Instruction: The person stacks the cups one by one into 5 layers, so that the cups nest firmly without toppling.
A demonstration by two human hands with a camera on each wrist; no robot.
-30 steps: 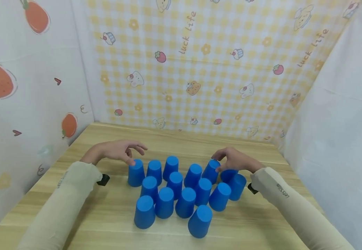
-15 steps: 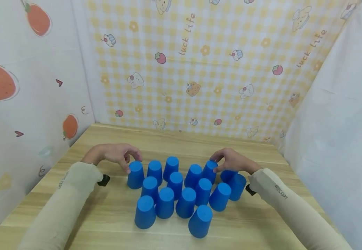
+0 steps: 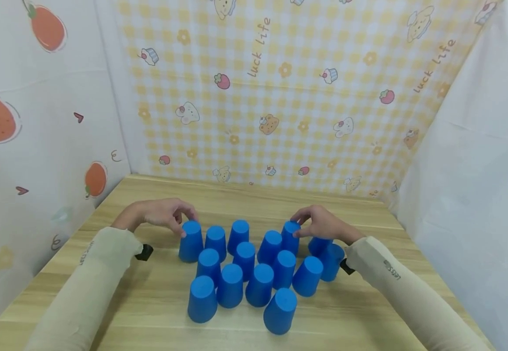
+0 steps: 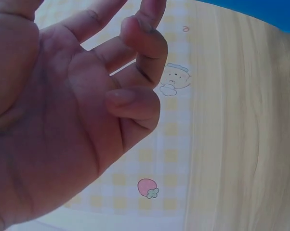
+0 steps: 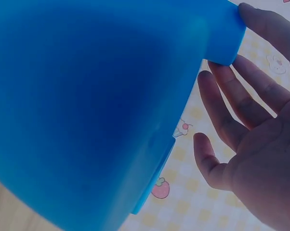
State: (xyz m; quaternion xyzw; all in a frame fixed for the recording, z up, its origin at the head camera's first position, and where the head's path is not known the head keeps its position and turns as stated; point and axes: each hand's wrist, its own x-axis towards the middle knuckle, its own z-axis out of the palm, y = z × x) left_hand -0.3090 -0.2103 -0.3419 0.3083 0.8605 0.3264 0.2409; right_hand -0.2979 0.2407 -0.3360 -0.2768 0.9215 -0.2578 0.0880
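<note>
Cups [image 3: 260,285] smooth matt plastic; tabletop [image 3: 157,302] wood-grained; sleeves [image 3: 84,287] cloth.

1. Wooden table [image 3: 254,201]: pale, with streaked grain.
2. Behind the table: yellow-and-white checked cloth [image 3: 236,105], lettered "luck life".
3. Left of the table: white cloth [image 3: 56,97] with orange fruit-like motifs.
4. Right of the table: plain whitish cloth [image 3: 473,161], lightly creased.

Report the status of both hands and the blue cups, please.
Left fingers pinching leftmost cup. Right fingers pinching rear cup. Other cups close by.
</note>
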